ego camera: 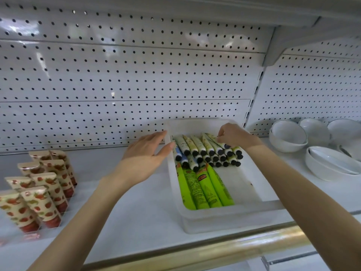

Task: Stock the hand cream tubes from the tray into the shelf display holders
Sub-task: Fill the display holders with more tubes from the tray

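Observation:
A translucent white tray point(252, 173) stands on the shelf. Its far half holds a pile of pale tubes with black caps point(207, 151); several bright green tubes point(203, 188) lie in the near half. My right hand point(234, 135) reaches into the tray's far end, its fingers curled and pinching the crimped ends of the top pale tubes. My left hand point(144, 155) is spread with straight fingers against the tray's left wall. At the far left, strawberry-print tubes point(39, 188) stand cap-down in a clear display holder point(33, 234).
White bowls point(289, 137) are stacked on the shelf to the right of the tray. A perforated white back panel point(127, 85) rises behind. A brass-coloured rail point(214, 251) runs along the shelf's front edge. Bare shelf surface point(121, 212) lies between holder and tray.

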A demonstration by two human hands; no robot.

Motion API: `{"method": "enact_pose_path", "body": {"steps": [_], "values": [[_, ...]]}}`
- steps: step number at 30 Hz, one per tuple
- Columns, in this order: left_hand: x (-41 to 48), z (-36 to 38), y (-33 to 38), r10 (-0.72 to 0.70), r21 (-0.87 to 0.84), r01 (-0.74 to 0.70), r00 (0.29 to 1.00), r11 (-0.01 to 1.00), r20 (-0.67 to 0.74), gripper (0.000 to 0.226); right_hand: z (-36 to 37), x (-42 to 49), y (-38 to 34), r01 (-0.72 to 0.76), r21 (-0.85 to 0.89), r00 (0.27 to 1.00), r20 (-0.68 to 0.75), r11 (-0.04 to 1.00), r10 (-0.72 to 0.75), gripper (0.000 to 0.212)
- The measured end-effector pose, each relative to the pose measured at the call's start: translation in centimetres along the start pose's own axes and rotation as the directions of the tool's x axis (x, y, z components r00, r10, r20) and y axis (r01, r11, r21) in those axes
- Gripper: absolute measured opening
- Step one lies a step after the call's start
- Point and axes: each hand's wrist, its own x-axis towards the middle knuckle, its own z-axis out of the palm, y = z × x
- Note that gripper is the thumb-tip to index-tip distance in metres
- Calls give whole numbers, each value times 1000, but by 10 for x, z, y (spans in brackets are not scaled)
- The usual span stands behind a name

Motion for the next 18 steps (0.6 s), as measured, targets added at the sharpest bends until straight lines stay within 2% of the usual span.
{"method": "enact_pose_path", "body": {"steps": [4,7,9,12,16,18], "values": [[6,2,2,15,-21,-15,1000,1000,-15,54,-2,-1,1,-11,8,998,69,1000,10,20],[11,4,4,35,-58,-37,999,998,-31,52,-2,-2,3,-28,54,991,134,998,21,28],[15,6,6,53,-98,-58,997,993,-47,50,-2,-3,6,-5,87,990,144,996,-8,17],[22,8,10,75,-198,-87,995,976,-67,48,-1,-3,6,1,174,997,72,985,-14,25],[38,14,12,59,-335,-86,994,938,-90,43,-5,-10,-3,152,141,982,-130,978,-134,28],[44,16,15,42,-378,-70,996,923,-83,41,-8,-18,-14,231,247,968,-161,941,-195,28]]}}
